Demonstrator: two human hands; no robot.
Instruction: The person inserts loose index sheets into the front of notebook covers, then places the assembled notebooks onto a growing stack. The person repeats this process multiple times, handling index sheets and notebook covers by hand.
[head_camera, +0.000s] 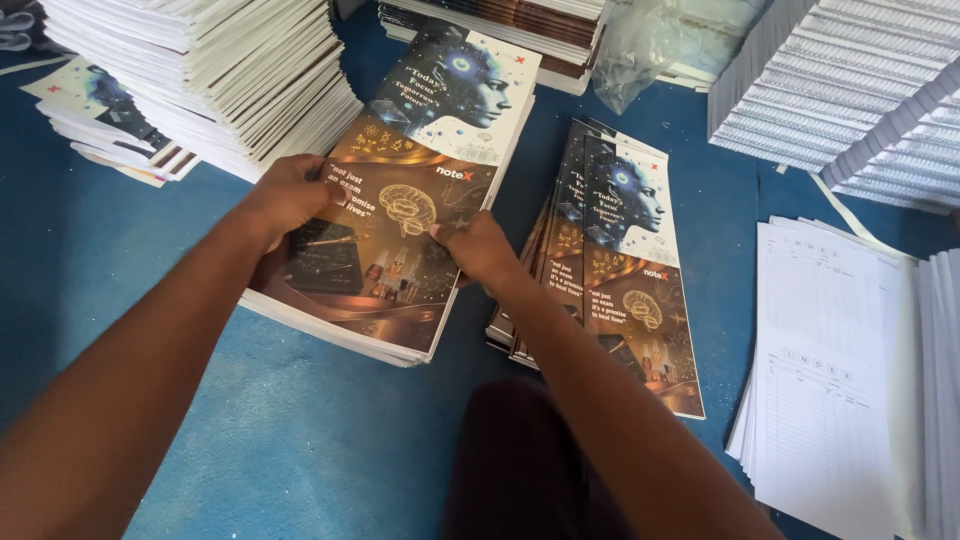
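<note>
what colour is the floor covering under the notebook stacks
Blue, seen in the head view: the floor covering under the notebook stack.

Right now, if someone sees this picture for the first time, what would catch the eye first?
First come the left hand and right hand, both resting on the glossy brown-and-blue printed cover atop a stack of notebooks in the middle of the blue carpeted floor. To its right lies a slimmer fanned pile of the same covers. Tall stacks of white paper blocks rise at upper left, and white ruled sheets lie at the right edge.
</note>
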